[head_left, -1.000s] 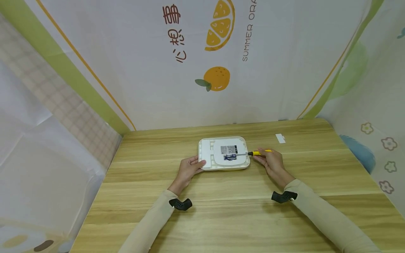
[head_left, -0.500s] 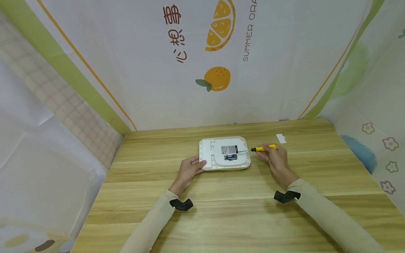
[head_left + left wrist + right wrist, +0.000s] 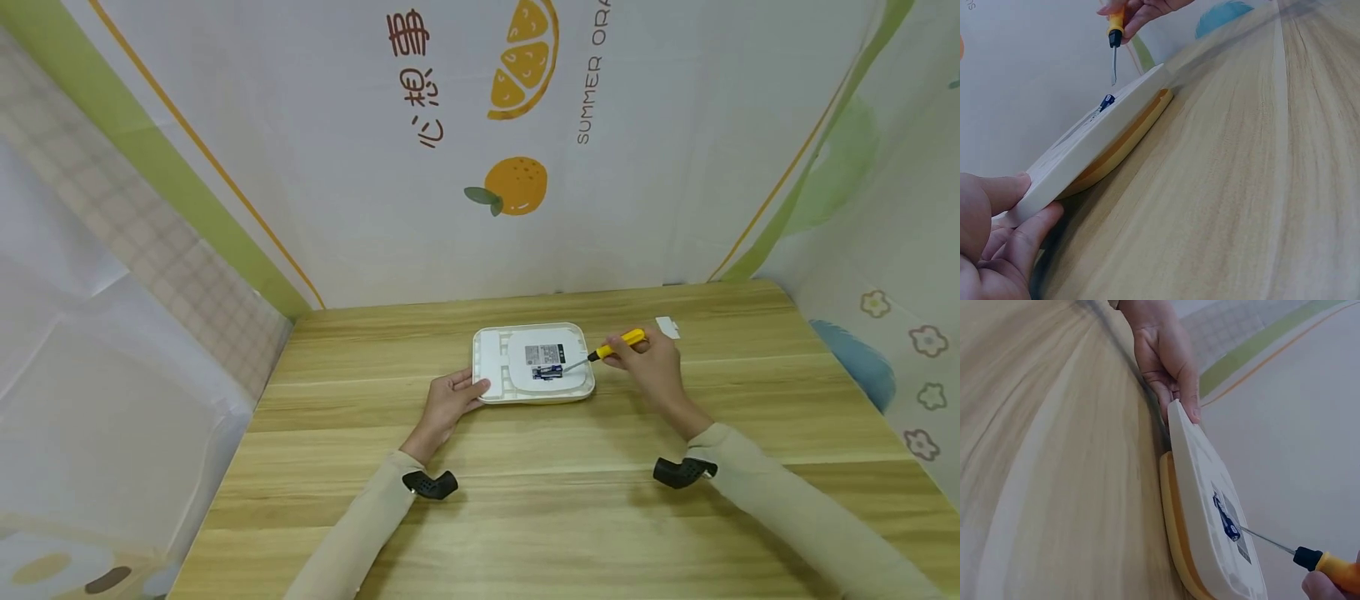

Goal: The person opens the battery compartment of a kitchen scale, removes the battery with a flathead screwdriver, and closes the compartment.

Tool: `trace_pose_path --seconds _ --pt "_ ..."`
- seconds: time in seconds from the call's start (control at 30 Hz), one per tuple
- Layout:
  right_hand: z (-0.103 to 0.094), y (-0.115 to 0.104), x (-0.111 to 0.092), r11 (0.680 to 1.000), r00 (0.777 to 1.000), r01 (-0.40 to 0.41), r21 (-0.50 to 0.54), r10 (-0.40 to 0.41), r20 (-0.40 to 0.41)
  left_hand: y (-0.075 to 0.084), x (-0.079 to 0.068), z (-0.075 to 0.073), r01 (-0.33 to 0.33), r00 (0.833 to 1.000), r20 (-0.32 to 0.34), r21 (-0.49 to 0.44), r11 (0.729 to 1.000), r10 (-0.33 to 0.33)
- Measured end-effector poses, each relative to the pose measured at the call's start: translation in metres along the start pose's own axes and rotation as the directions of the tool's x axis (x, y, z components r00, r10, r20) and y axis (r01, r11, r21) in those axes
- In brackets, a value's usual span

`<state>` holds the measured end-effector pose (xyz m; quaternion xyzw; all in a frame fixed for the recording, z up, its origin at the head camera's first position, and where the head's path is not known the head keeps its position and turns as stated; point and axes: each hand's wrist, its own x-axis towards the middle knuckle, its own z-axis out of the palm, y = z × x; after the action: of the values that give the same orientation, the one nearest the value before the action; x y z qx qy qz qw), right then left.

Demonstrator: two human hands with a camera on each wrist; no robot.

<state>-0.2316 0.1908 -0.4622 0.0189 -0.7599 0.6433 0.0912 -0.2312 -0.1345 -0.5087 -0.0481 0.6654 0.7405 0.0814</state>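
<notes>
Dark-blue cylindrical battery [image 3: 551, 372] sits recessed in a white rounded-rectangular plastic device [image 3: 491, 358] on the wood-grain tabletop [image 3: 540, 517]. Left hand [image 3: 448, 404] pinches the device's left end; right hand [image 3: 654, 367] pinches a yellow-handled metal screwdriver [image 3: 601, 353], tip near the battery. Sideways pressure could, I judge, slip the tip, flicking the battery out. Back edge near; more room towards the person.

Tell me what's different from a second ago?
The right hand, holding the screwdriver, has moved slightly right and away from the person. The screwdriver slopes more now, its tip drawn back to near the right end of the battery. Nothing was taken hold of or let go. The left hand still holds the white gadget, and the small white piece hasn't moved.
</notes>
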Motion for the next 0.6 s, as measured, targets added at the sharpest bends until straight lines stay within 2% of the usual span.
trace_pose_path --seconds 0.1,0.23,0.6 --pt "0.004 -0.001 -0.002 0.999 1.0 -0.024 -0.029 0.024 -0.004 0.0 0.0 0.0 0.0 1.0 0.006 0.002 1.0 0.0" --pt "0.008 0.002 -0.002 0.998 0.998 -0.057 -0.006 0.057 -0.021 0.0 0.0 -0.001 -0.008 1.0 0.017 0.008 1.0 0.008" --pt "0.011 0.004 -0.002 0.997 0.997 -0.066 -0.035 0.065 -0.032 -0.003 0.002 -0.003 0.0 1.0 0.023 0.009 1.0 0.0"
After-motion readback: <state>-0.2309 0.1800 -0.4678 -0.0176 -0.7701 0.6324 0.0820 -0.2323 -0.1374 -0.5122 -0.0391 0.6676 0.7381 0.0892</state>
